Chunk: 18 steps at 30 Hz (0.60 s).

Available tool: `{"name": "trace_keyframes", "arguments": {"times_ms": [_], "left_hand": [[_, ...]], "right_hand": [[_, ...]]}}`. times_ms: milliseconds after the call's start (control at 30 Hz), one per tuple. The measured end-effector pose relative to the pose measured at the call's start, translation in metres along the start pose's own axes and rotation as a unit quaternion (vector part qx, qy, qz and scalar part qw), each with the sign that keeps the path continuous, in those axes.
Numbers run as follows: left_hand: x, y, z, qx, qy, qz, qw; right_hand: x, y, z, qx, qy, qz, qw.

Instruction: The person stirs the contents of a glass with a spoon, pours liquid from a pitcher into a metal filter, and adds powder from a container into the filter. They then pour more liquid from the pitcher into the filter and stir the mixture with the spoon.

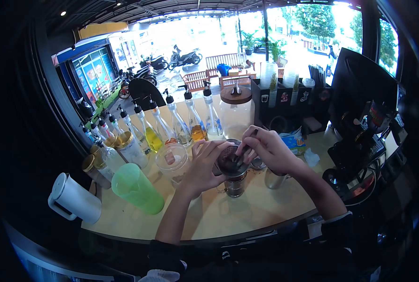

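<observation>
My left hand (202, 164) curls around the near-left side of a dark round metal filter (228, 164), gripping its rim. The filter has small holes in its upper part and sits on top of a glass cup (235, 187) that holds something dark. Over the filter's right side, my right hand (271, 148) is closed around a thin dark handle (253, 133); its lower end is too dark to make out. Left of my left hand stands a clear round jar (172, 162) with a scoop-like piece inside. A metal cup (274, 179) stands under my right wrist.
Several pump bottles (172, 117) line the far-left edge of the counter (200, 225). A green pitcher (138, 188) and a white jug (75, 199) stand at left. A large jar with a wooden lid (236, 94), stacked cups (268, 75) and a dark monitor (367, 82) are beyond.
</observation>
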<state>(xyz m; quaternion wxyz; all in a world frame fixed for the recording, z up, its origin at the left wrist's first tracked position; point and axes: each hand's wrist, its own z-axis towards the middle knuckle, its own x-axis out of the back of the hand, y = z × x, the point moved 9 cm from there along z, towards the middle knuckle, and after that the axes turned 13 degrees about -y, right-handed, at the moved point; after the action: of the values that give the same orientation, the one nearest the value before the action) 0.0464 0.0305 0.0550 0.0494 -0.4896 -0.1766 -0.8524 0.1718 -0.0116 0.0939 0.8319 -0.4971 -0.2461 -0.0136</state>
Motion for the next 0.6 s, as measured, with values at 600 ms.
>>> {"name": "trace_keyframes", "arguments": {"times_ms": [600], "left_hand": [[0.000, 0.009, 0.004, -0.008, -0.010, 0.055, 0.998]], "right_hand": [[0.001, -0.018, 0.016, 0.002, -0.065, -0.135, 0.989]]}}
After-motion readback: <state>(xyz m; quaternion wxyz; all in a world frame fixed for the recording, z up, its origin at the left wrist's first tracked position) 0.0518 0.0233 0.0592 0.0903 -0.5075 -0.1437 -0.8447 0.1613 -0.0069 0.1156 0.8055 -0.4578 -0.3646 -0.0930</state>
